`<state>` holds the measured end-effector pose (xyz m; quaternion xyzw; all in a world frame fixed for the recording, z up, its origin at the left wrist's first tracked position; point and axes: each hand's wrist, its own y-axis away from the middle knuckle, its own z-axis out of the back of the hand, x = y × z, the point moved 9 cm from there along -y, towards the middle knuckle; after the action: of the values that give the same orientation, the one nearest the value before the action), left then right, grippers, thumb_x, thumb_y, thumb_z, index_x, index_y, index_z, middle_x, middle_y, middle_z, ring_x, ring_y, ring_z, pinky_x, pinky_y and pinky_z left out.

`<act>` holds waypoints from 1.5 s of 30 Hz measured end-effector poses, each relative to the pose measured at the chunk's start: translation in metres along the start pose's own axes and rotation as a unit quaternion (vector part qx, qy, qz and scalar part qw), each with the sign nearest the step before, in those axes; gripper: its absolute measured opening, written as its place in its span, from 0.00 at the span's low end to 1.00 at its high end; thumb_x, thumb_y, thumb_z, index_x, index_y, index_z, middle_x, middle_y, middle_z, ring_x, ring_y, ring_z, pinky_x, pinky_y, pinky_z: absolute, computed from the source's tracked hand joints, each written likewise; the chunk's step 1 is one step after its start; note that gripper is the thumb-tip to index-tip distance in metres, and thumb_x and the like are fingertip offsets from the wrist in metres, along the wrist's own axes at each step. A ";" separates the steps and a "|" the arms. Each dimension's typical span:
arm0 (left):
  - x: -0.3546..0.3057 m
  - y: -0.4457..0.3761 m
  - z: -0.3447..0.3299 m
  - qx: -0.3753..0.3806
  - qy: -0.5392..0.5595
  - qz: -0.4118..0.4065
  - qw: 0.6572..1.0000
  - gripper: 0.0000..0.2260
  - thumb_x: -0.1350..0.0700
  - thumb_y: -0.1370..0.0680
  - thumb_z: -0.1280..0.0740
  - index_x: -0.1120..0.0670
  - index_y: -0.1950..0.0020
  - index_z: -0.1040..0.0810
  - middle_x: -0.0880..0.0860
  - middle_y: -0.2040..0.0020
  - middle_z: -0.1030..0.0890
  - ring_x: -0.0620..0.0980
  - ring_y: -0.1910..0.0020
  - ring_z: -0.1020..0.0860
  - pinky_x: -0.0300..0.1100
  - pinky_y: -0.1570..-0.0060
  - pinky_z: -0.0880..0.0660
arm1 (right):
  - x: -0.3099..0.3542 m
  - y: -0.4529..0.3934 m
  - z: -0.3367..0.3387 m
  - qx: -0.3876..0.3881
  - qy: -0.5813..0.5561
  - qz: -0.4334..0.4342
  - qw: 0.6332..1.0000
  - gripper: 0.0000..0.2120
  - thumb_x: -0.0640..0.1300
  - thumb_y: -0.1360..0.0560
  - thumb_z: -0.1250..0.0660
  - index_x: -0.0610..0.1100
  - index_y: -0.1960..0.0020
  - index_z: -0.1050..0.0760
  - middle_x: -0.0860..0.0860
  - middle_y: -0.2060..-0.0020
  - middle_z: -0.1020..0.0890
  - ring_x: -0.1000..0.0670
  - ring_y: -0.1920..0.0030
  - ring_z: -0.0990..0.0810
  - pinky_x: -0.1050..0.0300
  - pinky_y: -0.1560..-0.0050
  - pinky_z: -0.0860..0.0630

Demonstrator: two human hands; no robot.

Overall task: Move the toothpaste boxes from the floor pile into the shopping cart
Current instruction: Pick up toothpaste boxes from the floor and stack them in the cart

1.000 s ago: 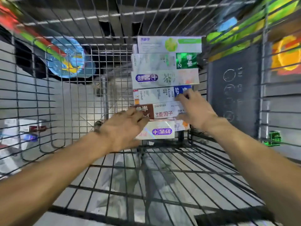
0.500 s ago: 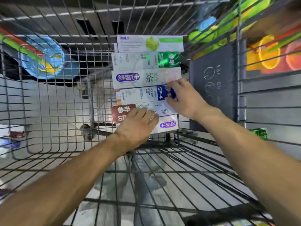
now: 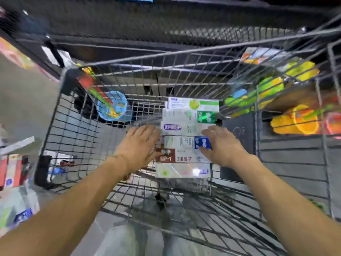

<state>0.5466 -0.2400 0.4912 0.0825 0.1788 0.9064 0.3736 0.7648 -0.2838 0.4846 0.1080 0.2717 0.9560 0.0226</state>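
Toothpaste boxes [image 3: 186, 143], six flat printed cardboard cartons as far as you can count, lie in a row on the floor of the grey wire shopping cart [image 3: 60, 126], running from its front wall towards you, near its right side. That much of the job looks done.

Starting at your left: outside the cart wall, more cartons and packets [image 3: 16, 182] lie low down at the frame's edge. They are too blurred to say whether they are the floor pile, but if they are, loading is not finished.

Your left hand [image 3: 137, 146] is open, fingers straight and spread, at the left ends of the middle boxes and gripping none. Blur hides whether it touches them.

Your right hand [image 3: 221, 146] is open too, fingers flat at the right ends of the boxes, over the blue panel of the fourth carton [image 3: 202, 143]. It looks like squaring up, not carrying.

Further right, a dark panel [image 3: 239, 145] stands just beside the row, and yellow and green goods [image 3: 287, 115] show through the wire. Your way out is upward, over the cart's rim.
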 end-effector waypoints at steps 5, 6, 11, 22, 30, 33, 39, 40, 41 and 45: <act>0.078 0.087 0.095 -0.022 0.029 0.143 0.989 0.35 0.36 0.21 0.56 0.54 0.19 0.44 0.55 0.20 0.39 0.57 0.22 0.40 0.54 0.25 0.43 | 0.096 0.020 0.093 -0.050 0.036 0.079 0.995 0.34 0.66 0.21 0.44 0.48 0.22 0.40 0.43 0.22 0.39 0.42 0.23 0.41 0.49 0.25 0.40; 0.092 0.107 0.111 -0.034 0.036 0.165 0.985 0.38 0.35 0.24 0.59 0.54 0.19 0.42 0.55 0.21 0.37 0.57 0.23 0.38 0.54 0.25 0.42 | 0.121 0.025 0.111 -0.062 0.043 0.094 0.993 0.36 0.68 0.22 0.46 0.47 0.22 0.40 0.43 0.22 0.39 0.42 0.23 0.40 0.49 0.26 0.39; 0.167 0.215 0.155 -0.102 0.082 0.270 0.954 0.38 0.35 0.25 0.53 0.56 0.26 0.29 0.56 0.30 0.24 0.59 0.32 0.27 0.55 0.34 0.31 | 0.244 0.049 0.179 -0.154 0.059 0.192 0.967 0.37 0.68 0.25 0.44 0.42 0.28 0.27 0.39 0.31 0.26 0.38 0.30 0.28 0.46 0.29 0.33; 0.299 0.537 0.059 -0.121 0.146 0.489 0.851 0.33 0.34 0.19 0.48 0.52 0.19 0.43 0.53 0.19 0.40 0.56 0.22 0.39 0.56 0.25 0.41 | 0.542 0.105 0.146 -0.157 0.123 0.357 0.913 0.36 0.67 0.28 0.44 0.38 0.39 0.20 0.38 0.45 0.19 0.35 0.44 0.19 0.44 0.44 0.21; 0.331 0.725 -0.065 -0.087 0.211 0.616 0.754 0.32 0.33 0.19 0.50 0.48 0.19 0.43 0.51 0.20 0.39 0.54 0.23 0.38 0.54 0.26 0.40 | 0.738 0.136 0.048 -0.077 0.182 0.425 0.883 0.45 0.73 0.29 0.54 0.44 0.24 0.34 0.43 0.28 0.30 0.42 0.27 0.32 0.50 0.27 0.35; 0.331 0.746 -0.097 -0.073 0.235 0.634 0.733 0.32 0.35 0.18 0.46 0.48 0.18 0.45 0.51 0.19 0.40 0.54 0.23 0.38 0.54 0.26 0.40 | 0.785 0.144 0.021 -0.039 0.175 0.443 0.878 0.35 0.65 0.21 0.41 0.45 0.23 0.37 0.44 0.26 0.33 0.43 0.27 0.34 0.53 0.29 0.37; 0.351 0.730 -0.141 -0.037 0.265 0.643 0.718 0.34 0.33 0.21 0.53 0.49 0.19 0.41 0.51 0.20 0.37 0.54 0.24 0.36 0.53 0.27 0.39 | 0.823 0.105 -0.025 0.025 0.160 0.433 0.887 0.31 0.59 0.19 0.39 0.44 0.22 0.39 0.45 0.27 0.32 0.44 0.27 0.34 0.55 0.30 0.38; 0.359 0.721 -0.147 -0.035 0.272 0.639 0.719 0.34 0.32 0.21 0.52 0.49 0.19 0.41 0.51 0.20 0.37 0.55 0.24 0.36 0.54 0.27 0.38 | 0.826 0.094 -0.031 0.032 0.162 0.430 0.888 0.30 0.58 0.19 0.39 0.44 0.22 0.39 0.45 0.27 0.32 0.44 0.28 0.33 0.55 0.30 0.38; 0.368 0.711 -0.151 -0.031 0.285 0.633 0.719 0.33 0.33 0.20 0.50 0.49 0.19 0.41 0.51 0.20 0.38 0.55 0.23 0.37 0.55 0.26 0.39 | 0.827 0.082 -0.036 0.038 0.164 0.424 0.890 0.30 0.58 0.19 0.39 0.44 0.23 0.38 0.45 0.27 0.31 0.44 0.28 0.33 0.55 0.30 0.38; 0.413 0.660 -0.170 -0.015 0.305 0.616 0.726 0.31 0.36 0.17 0.46 0.50 0.18 0.45 0.52 0.18 0.43 0.55 0.21 0.42 0.54 0.24 0.44 | 0.828 0.019 -0.058 0.068 0.161 0.390 0.904 0.30 0.61 0.19 0.39 0.46 0.23 0.37 0.45 0.28 0.29 0.44 0.29 0.31 0.54 0.30 0.36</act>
<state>-0.2213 -0.4264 0.5957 -0.1124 0.1797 0.9161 -0.3403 -0.0551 -0.2462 0.6071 0.0513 0.2725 0.8720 -0.4034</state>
